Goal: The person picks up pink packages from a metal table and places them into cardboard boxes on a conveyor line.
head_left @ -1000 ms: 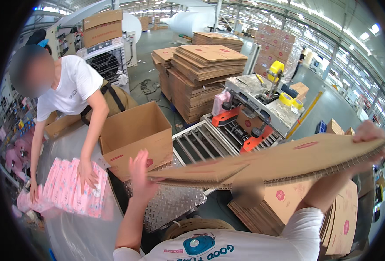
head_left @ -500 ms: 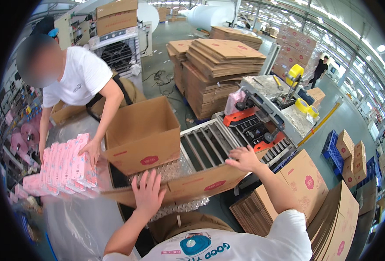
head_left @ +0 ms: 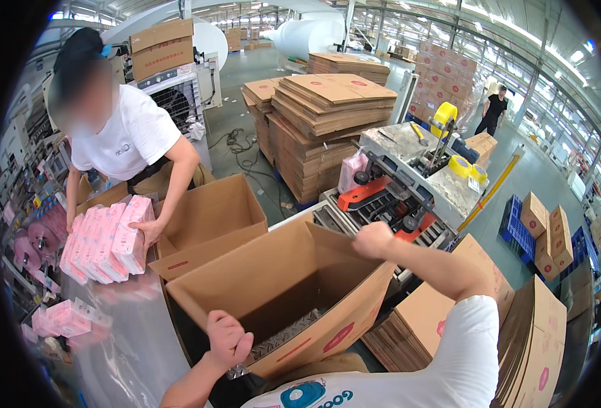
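In front of me stands a brown cardboard carton (head_left: 361,309), squared out, with its top open. Through its inside, patterned metal plate shows at the bottom. My left hand (head_left: 229,338) is closed on the carton's near left edge. Over at the right corner, my right hand (head_left: 375,241) has its fingers curled on the rim. Just beyond is a second open carton (head_left: 208,217). A person in a white shirt (head_left: 134,112) lifts a row of pink-and-white soft packs (head_left: 107,238) between two hands at its left side.
A tape sealing machine (head_left: 395,197) with a roller track stands ahead right. Flat cartons (head_left: 334,102) are stacked behind, and more flat cartons (head_left: 528,347) lean at my right. Several loose pink packs (head_left: 66,318) lie on the left table (head_left: 134,340). Another person (head_left: 495,112) stands far off.
The flat carton between my hands has been opened into a box shape. Both my hands have gone from spread to closed on its edges. The co-worker's row of packs has been raised.
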Demonstrator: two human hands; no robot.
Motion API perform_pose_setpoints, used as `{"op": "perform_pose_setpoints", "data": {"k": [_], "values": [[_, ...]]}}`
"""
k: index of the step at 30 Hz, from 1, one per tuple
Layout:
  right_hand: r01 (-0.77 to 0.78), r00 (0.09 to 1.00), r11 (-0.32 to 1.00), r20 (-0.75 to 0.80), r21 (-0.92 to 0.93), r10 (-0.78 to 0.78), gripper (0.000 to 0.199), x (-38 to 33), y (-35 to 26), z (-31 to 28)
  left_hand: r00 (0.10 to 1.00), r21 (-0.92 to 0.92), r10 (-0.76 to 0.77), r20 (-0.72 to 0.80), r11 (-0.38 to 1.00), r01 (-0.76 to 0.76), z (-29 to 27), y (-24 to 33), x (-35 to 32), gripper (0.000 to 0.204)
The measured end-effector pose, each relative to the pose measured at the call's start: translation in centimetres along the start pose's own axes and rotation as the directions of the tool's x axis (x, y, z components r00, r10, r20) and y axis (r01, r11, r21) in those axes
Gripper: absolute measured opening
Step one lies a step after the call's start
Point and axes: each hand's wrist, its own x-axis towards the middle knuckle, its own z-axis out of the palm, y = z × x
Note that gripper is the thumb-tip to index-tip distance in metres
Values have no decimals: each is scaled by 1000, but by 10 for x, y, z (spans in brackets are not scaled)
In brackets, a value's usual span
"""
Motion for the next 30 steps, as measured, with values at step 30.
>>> {"op": "perform_pose_setpoints", "data": {"k": [30], "values": [[36, 922, -885, 325, 465, 209, 77, 68, -68, 164, 632, 639, -752, 186, 581, 504, 51, -76, -112, 72]]}}
